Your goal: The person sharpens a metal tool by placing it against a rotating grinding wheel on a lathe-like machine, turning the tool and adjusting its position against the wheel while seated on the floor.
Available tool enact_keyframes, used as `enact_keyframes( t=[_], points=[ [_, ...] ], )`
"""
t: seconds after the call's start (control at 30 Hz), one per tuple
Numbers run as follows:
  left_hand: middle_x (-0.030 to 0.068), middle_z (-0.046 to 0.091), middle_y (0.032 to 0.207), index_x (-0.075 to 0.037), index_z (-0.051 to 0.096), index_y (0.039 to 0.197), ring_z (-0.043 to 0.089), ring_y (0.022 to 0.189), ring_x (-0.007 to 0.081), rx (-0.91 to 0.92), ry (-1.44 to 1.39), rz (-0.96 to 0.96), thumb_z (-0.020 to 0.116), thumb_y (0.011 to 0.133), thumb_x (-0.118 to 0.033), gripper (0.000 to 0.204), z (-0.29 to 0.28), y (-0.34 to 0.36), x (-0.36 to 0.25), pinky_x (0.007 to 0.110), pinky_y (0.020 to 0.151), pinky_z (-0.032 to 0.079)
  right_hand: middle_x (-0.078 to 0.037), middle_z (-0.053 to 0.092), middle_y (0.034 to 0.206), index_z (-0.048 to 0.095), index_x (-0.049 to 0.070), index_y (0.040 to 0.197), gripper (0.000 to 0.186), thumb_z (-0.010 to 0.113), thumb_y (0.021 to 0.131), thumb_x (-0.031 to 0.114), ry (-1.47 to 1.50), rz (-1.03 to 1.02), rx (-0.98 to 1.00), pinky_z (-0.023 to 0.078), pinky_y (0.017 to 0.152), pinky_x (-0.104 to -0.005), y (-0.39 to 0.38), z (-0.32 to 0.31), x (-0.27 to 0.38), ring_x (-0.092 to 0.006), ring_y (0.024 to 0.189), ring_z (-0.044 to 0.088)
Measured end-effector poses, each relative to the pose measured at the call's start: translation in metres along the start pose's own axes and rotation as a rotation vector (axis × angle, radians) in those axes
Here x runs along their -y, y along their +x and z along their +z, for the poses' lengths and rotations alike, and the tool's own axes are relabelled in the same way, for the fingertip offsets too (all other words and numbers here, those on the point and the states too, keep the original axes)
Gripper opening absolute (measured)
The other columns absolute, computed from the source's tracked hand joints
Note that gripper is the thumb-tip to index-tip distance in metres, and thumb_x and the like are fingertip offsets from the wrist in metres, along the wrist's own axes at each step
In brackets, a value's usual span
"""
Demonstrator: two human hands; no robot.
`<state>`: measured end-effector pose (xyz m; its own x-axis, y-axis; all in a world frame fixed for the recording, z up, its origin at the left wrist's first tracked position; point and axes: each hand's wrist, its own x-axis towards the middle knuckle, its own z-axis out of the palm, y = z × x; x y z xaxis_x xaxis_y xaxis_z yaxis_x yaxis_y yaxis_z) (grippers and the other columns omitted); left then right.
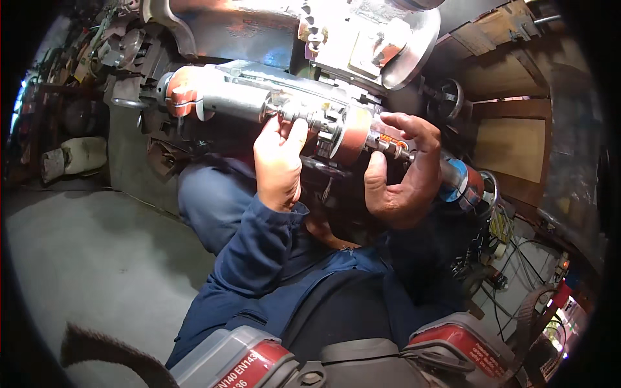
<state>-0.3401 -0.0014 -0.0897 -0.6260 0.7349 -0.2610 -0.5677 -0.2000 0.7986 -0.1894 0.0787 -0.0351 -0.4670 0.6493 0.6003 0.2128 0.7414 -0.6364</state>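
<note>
A slim metal shaft with raised lobes, like a small camshaft, lies along a machine and passes through an orange-red ring-shaped holder. Left of the ring, my left hand pinches the shaft between thumb and fingers, close to the end of a bright steel cylinder. To the ring's right, my right hand curves about the shaft with thumb and fingers spread apart. Whether those fingertips touch it, I cannot tell. My right palm and fingers hide part of the shaft's right end.
Beyond my hands stands a brightly lit machine carriage with a large round disc guard. A handwheel is at right, near a wooden cabinet. Loose cables hang at lower right. Respirator filters cover the lower edge.
</note>
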Motion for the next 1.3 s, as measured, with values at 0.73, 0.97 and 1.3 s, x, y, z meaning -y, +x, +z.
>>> enact_keyframes(
  t=[0.73, 0.97, 1.3],
  points=[
    [0.0195, 0.066, 0.121, 0.009, 0.053, 0.128, 0.064, 0.112, 0.0239, -0.004, 0.059, 0.048, 0.055, 0.097, 0.005, 0.032, -0.002, -0.002, -0.003, 0.035, 0.103, 0.046, -0.017, 0.07, 0.088, 0.071, 0.002, 0.093, 0.017, 0.073, 0.083, 0.015, 0.125, 0.397, 0.782, 0.053, 0.078, -0.0394, 0.085, 0.047, -0.05, -0.033, 0.084, 0.068],
    [0.0122, 0.074, 0.105, 0.006, 0.065, 0.12, 0.069, 0.095, 0.0133, -0.076, 0.235, 0.198, 0.067, 0.092, 0.0, 0.029, -0.001, -0.005, -0.005, 0.027, 0.084, 0.054, -0.018, 0.071, 0.099, 0.071, 0.003, 0.105, 0.02, 0.068, 0.085, 0.009, 0.066, 0.182, 0.636, 0.053, 0.083, -0.0372, 0.088, 0.043, -0.007, -0.0314, 0.096, 0.068],
    [0.0187, 0.074, 0.1, 0.006, 0.066, 0.119, 0.071, 0.092, 0.0145, -0.082, 0.442, 0.301, 0.073, 0.087, -0.004, 0.035, -0.004, -0.007, -0.018, 0.029, 0.079, 0.055, -0.017, 0.069, 0.108, 0.072, 0.0, 0.1, 0.021, 0.066, 0.08, 0.0, 0.05, 0.156, 0.578, 0.051, 0.091, -0.0362, 0.068, 0.058, -0.001, -0.0279, 0.102, 0.067]
  ],
)
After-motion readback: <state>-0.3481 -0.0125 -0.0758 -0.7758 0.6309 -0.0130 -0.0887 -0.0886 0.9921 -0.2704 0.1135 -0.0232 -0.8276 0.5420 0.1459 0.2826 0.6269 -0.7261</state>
